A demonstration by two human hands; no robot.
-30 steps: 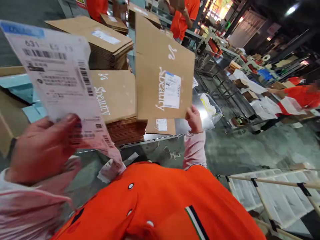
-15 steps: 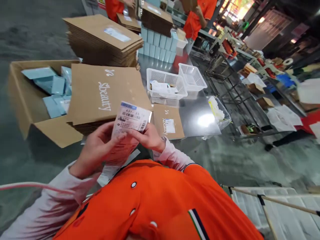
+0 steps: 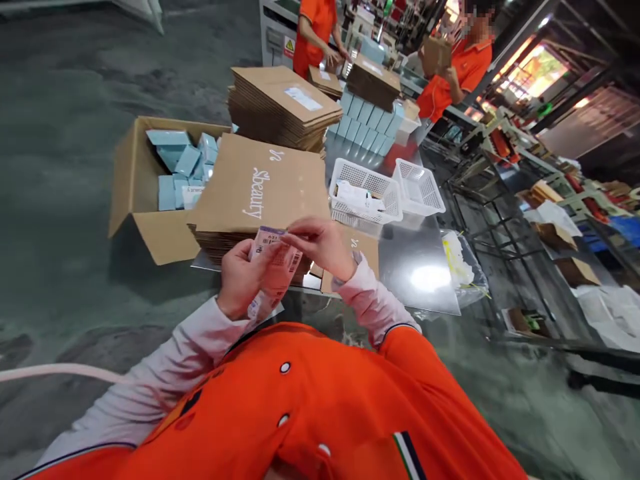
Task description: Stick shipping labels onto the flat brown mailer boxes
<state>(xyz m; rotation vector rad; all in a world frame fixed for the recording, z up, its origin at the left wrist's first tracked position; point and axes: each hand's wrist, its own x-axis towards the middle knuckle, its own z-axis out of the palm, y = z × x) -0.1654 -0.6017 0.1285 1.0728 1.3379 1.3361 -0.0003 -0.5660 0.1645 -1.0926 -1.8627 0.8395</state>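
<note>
A strip of printed shipping labels (image 3: 276, 275) hangs in front of my chest, its lower end dangling towards my shirt. My left hand (image 3: 245, 275) is closed on its left side, thumb lying over the printed face. At the upper edge, the fingers of my right hand (image 3: 323, 245) pinch the strip's top corner. Just beyond the hands lies a stack of flat brown cardboard mailers (image 3: 265, 180) with white lettering. Right of it, a single cardboard mailer (image 3: 367, 257) rests on the metal table, partly hidden behind my right hand.
An open carton (image 3: 125, 173) with light blue boxes stands left. Another mailer stack (image 3: 270, 100) and piled blue boxes (image 3: 367, 123) sit farther back. Two white plastic baskets (image 3: 393, 212) stand on the metal table (image 3: 415, 267). Two people in orange shirts (image 3: 473, 70) work beyond.
The view has swung left, so the table appears farther right. My right hand has moved from the strip's right side up to its top edge; my left hand still holds it.
</note>
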